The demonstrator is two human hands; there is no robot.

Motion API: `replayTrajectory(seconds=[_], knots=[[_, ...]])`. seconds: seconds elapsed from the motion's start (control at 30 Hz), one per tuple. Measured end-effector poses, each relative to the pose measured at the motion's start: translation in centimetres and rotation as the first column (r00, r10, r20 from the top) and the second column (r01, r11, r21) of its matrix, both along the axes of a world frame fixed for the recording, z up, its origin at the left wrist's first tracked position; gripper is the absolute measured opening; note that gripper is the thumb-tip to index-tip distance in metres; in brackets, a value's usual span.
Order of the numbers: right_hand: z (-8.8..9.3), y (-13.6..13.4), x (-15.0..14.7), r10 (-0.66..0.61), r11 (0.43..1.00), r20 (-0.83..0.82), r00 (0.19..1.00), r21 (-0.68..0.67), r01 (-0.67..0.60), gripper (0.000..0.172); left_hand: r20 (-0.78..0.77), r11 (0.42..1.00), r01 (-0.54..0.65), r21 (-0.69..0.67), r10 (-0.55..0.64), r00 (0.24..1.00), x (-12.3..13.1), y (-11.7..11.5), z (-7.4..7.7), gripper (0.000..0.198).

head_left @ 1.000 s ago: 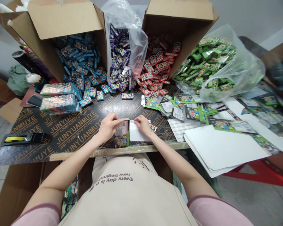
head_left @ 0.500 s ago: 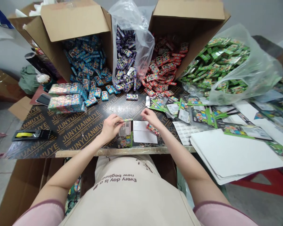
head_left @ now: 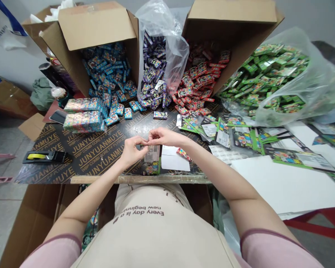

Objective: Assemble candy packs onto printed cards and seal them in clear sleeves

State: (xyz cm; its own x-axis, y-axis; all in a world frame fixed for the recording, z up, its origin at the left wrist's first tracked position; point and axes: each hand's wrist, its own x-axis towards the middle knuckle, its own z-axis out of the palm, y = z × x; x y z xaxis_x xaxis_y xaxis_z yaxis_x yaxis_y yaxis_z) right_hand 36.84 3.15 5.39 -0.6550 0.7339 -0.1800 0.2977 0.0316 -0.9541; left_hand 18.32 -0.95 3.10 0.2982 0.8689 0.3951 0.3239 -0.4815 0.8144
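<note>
My left hand (head_left: 134,149) is closed in a pinch at the top edge of a flat black-and-green printed packet (head_left: 151,164) lying near the table's front edge. Meeting it there, my right hand (head_left: 165,137) is also pinched, thumb and fingertips touching the left fingertips. Whatever sits between the right fingers is too small to make out. Just right of the packet lies a folded white paper (head_left: 174,159). A small red box (head_left: 183,153) rests on this paper, beneath my right forearm.
Behind stand a carton of blue boxes (head_left: 106,70), a bag of purple ones (head_left: 153,70), a carton of red ones (head_left: 201,74) and a bag of green ones (head_left: 270,70). Left are wrapped stacks (head_left: 82,121) and a tape dispenser (head_left: 46,157). Printed packets (head_left: 244,138) and white sheets (head_left: 290,182) lie right.
My right hand has moved left from above the white paper to meet my left hand at the packet's top edge. The view has shifted slightly.
</note>
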Motion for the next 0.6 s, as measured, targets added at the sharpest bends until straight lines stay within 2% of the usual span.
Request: replayTrajectory(seconds=[0.17,0.27,0.33,0.4,0.47,0.5,0.53,0.6], knots=[[-1.0,-0.1,-0.3,-0.082,0.996,-0.065,0.994,-0.035,0.080,0.029,-0.024,0.995,-0.092,0.040,0.093,0.995,0.8,-0.3,-0.4,0.013],[-2.6,-0.2,-0.2,-0.226,0.969,-0.178,0.958,-0.142,0.202,0.033,-0.053,0.995,-0.093,0.021,0.094,0.994,0.9,-0.3,-0.7,0.013],[-4.2,-0.2,0.5,-0.350,0.932,-0.165,0.922,-0.163,0.324,0.033,-0.085,0.995,-0.098,-0.003,0.097,0.992,0.2,0.0,-0.9,0.014],[-6.2,-0.3,1.8,-0.494,0.869,-0.036,0.869,-0.006,0.494,0.031,-0.137,0.988,-0.151,-0.045,0.144,0.980,-1.2,0.5,-1.1,0.013],[-8.3,-0.6,3.4,-0.613,0.777,0.145,0.776,0.290,0.559,0.028,-0.268,0.968,-0.247,-0.045,0.226,0.937,-2.7,1.0,-1.3,0.018],[-9.4,-1.0,4.1,-0.642,0.744,0.239,0.728,0.420,0.519,0.025,-0.365,0.960,-0.279,-0.007,0.257,0.895,-3.4,1.3,-1.4,0.030],[-10.4,-1.4,4.7,-0.646,0.736,0.327,0.690,0.507,0.448,0.023,-0.468,0.960,-0.275,0.052,0.266,0.843,-4.0,1.5,-1.6,0.044],[-12.2,-2.4,5.3,-0.620,0.749,0.442,0.648,0.578,0.323,0.021,-0.643,0.983,-0.120,0.141,0.183,0.743,-4.4,1.8,-2.3,0.066]])
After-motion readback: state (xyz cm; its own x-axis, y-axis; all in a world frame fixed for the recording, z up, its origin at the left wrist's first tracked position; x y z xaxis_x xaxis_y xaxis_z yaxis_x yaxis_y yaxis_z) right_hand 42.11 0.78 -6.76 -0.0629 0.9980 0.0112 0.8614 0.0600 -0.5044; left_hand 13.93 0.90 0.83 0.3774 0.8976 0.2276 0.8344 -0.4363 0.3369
